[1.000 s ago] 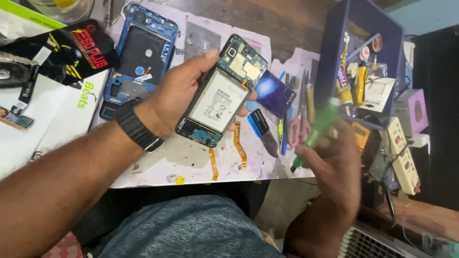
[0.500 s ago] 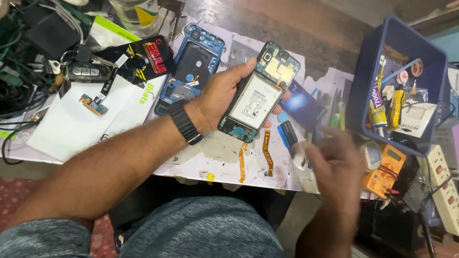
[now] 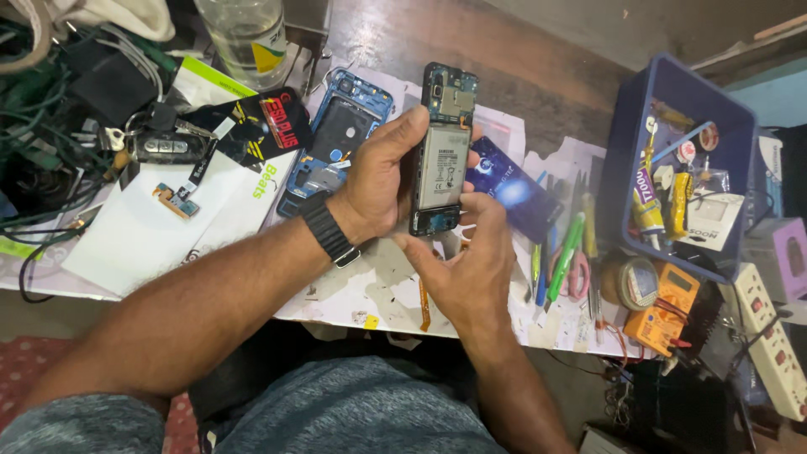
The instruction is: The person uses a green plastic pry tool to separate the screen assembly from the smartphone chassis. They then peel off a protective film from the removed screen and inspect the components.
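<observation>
Opened phone (image 3: 443, 160) gripped upright above the desk, both hands on it.

Left hand (image 3: 382, 181) wrapped around its side (battery facing up); right hand (image 3: 466, 261) pinching the bottom edge from 6 o'clock. Blue frame (image 3: 340, 139) at 9 o'clock, blue bin (image 3: 626, 151) at 3 o'clock.

Dark wooden table (image 3: 538, 59), white paper sheets (image 3: 126, 244) spread over it, blue phone frame (image 3: 336, 143), blue bin (image 3: 647, 143) (full of tubes), orange multimeter (image 3: 664, 307), clear bottle (image 3: 248, 34).
</observation>
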